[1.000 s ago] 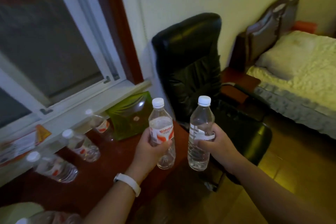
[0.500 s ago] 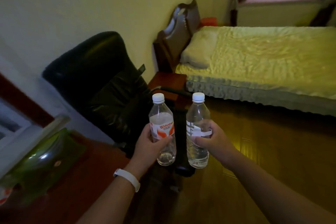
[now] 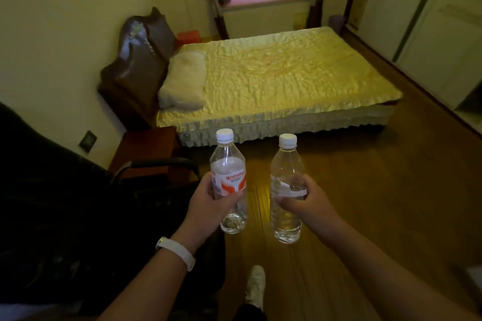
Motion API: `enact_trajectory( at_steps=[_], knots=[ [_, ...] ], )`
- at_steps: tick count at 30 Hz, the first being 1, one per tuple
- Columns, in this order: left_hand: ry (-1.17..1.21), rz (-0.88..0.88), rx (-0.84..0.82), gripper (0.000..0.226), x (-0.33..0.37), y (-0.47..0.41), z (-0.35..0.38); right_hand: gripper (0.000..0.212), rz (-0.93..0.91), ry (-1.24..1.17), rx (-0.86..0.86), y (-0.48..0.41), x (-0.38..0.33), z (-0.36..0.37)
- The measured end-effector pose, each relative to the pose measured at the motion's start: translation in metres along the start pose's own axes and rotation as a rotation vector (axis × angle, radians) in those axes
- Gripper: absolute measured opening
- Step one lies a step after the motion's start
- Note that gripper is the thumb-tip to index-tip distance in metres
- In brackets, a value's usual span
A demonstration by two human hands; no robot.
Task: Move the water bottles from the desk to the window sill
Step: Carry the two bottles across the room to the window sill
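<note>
Left hand [image 3: 206,203] still grips the labelled bottle [image 3: 228,164], right hand [image 3: 307,203] the other bottle [image 3: 287,164], bed [image 3: 273,73] now ahead.

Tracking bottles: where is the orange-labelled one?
Head view, left of centre: the orange-labelled bottle is upright in the left hand, beside the right hand's other bottle.

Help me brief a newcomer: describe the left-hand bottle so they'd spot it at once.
Before the yellow bed, two hands hold upright clear bottles. Take the bottle in the left hand, by the white wristband. Only its label shows red-orange print; the right-hand bottle shows a white one.
</note>
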State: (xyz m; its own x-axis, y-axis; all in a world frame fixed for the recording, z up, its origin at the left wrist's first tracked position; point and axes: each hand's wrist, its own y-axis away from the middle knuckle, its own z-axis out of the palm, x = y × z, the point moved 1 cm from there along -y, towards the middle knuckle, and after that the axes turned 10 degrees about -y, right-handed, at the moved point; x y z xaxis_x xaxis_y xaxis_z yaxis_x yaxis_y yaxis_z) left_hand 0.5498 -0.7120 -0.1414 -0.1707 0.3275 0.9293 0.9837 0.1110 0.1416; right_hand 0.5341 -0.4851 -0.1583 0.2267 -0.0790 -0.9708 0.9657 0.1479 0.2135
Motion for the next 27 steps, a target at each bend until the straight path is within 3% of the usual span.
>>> enact_trajectory(
  at_steps=[13,27],
  knots=[
    [0.063,0.088,-0.311,0.044,0.026,-0.222,0.043,0.044,-0.021,0.029,0.318,-0.144,-0.045,-0.053],
    [0.017,0.118,-0.396,0.045,0.085,-0.359,0.148,0.037,-0.072,-0.054,0.498,-0.234,-0.074,-0.154]
  ],
)
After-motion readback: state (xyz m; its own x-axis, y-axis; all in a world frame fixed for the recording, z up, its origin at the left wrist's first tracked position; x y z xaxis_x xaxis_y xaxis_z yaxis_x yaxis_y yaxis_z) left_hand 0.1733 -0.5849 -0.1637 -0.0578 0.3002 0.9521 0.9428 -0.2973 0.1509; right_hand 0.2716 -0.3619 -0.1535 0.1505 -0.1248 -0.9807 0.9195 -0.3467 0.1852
